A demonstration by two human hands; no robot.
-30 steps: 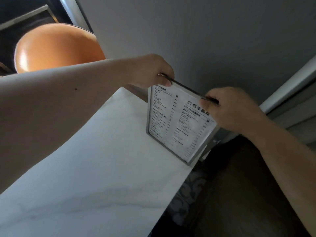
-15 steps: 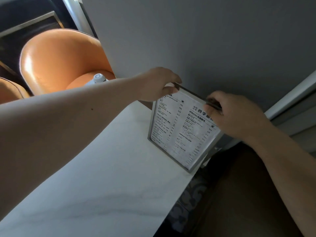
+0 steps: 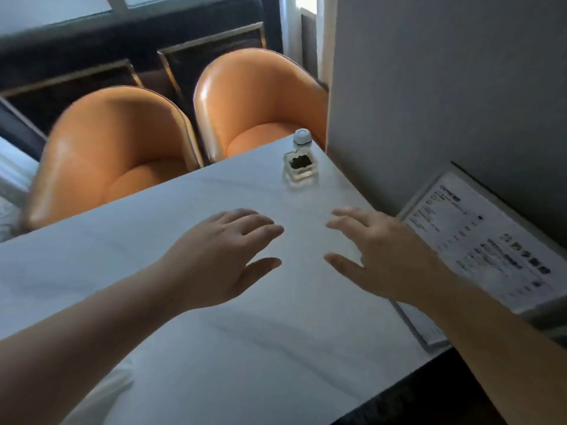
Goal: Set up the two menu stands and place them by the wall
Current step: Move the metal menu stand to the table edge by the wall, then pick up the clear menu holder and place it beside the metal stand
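A framed menu stand [image 3: 481, 240] with printed text stands tilted at the right edge of the white marble table [image 3: 214, 348], leaning back toward the grey wall [image 3: 445, 87]. Nothing touches it. My left hand [image 3: 221, 256] hovers over the table's middle, fingers spread, holding nothing. My right hand [image 3: 383, 253] hovers beside it, just left of the menu stand, also spread and holding nothing. My right forearm covers the stand's lower left corner. I see only one menu stand.
A small glass bottle with a white cap [image 3: 300, 161] stands near the table's far corner by the wall. Two orange upholstered chairs [image 3: 260, 102] [image 3: 113, 148] sit behind the table's far edge. The table's front right edge drops to a dark floor.
Both hands have let go of the menu stand's top edge and drawn back left over the table. The view has swung left, bringing the bottle and both chairs into sight.
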